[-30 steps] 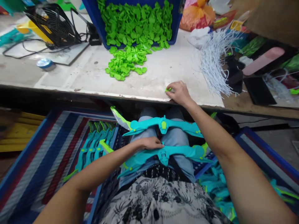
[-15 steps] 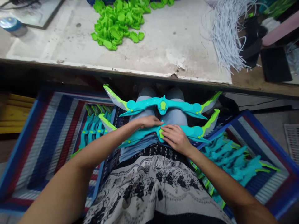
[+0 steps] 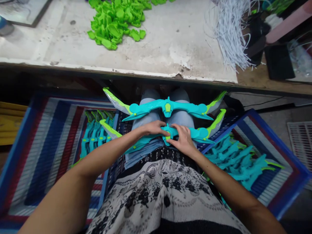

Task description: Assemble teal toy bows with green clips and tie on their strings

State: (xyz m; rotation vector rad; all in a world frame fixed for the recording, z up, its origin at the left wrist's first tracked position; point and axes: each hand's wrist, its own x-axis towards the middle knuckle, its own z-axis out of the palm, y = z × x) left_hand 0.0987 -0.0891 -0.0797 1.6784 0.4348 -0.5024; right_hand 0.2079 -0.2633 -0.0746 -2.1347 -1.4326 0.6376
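Two turquoise toy bows with green-edged grey tips lie across my lap, one beyond the other. On the nearer toy bow (image 3: pixel 198 134), both hands meet at the centre. My left hand (image 3: pixel 156 127) curls over it from the left, thumb against the small green centre piece (image 3: pixel 167 138). From the right, my right hand (image 3: pixel 183 139) grips the same bow, its thumb at the green piece's lower edge and its fingers on the far side. The farther toy bow (image 3: pixel 148 108) rests untouched on my knees, with a green piece in its middle. My left forearm hides part of the nearer bow.
A worktable edge (image 3: pixel 117 70) runs beyond my knees. On it lie a heap of green plastic parts (image 3: pixel 114 24) and a bundle of white cords (image 3: pixel 227 35). Striped-lined crates (image 3: pixel 18 156) flank me, holding more turquoise bows (image 3: pixel 234 159).
My right hand has shifted from lying over the green centre piece to gripping the bow beside it, thumb and fingers spread. My left thumb now presses at the piece. The view has moved slightly.
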